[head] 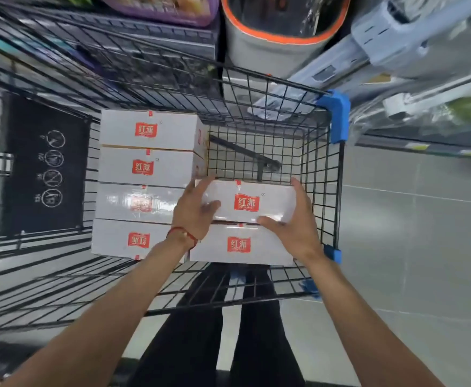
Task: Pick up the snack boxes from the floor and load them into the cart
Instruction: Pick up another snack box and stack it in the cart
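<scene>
I look down into a black wire shopping cart [320, 169]. Several white snack boxes with red logos lie inside it. A column of them fills the left side, the farthest box [149, 129] at its top. On the right, both hands hold one white box [252, 202] just behind another box [242, 245] that lies nearest to me. My left hand [193, 210] grips the held box's left end, a red string round the wrist. My right hand [293, 222] grips its right end, thumb along the near edge.
The far right part of the cart floor [256, 152] is bare wire. Blue plastic corner guards [337, 115] cap the cart's right rim. Store shelves with packaged goods [279, 26] stand beyond the cart. Grey floor tiles [413, 233] lie to the right. My dark trouser legs show below.
</scene>
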Demonstrator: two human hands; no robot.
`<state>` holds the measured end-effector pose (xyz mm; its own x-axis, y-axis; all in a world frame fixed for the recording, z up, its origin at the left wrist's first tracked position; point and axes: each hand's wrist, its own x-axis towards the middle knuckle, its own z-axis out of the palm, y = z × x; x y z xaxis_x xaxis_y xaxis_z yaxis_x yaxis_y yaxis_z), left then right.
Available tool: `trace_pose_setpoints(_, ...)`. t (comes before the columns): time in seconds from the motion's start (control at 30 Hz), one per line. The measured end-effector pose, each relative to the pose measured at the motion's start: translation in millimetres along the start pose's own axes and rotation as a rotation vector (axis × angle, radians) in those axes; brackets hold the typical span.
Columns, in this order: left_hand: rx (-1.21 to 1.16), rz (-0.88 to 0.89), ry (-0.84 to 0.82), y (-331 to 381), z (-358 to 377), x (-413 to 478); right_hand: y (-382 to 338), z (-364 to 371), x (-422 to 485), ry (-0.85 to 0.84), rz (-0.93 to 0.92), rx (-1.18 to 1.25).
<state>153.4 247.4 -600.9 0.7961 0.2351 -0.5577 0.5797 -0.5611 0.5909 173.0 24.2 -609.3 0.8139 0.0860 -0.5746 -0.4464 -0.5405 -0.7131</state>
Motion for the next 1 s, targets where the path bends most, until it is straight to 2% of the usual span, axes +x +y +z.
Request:
trace_pose_setpoints(0.13,0.07,-0.068,-0.063,-8,11,7,10,9,6,0.033,0.023,-0.038)
trace_pose_setpoints(0.27,0.046,-0.002,-0.046,-14,11,6,13,12,6,0.055,0.042,-0.033)
trace_pose_setpoints(0.4,0.126,-0.017,-0.066,-12,8,4,14,16,1,0.044,0.056,0.019)
trace_pose_setpoints(0.6,0.49,0.071,-0.02,-16,12,-2,22,17,3,0.063,0.169,0.136)
trace_pose_setpoints(0.67,0.54,0.076,0.009,-18,17,-5,26,18,4,0.074,0.191,0.136)
trace_pose_setpoints(0.87,0.478,0.054,0.028,-23,27,-10,24,17,2,0.092,0.194,0.153)
trace_pose_setpoints(1.0,0.321,0.092,0.036,-25,36,-20,26,22,1,0.104,0.194,0.166)
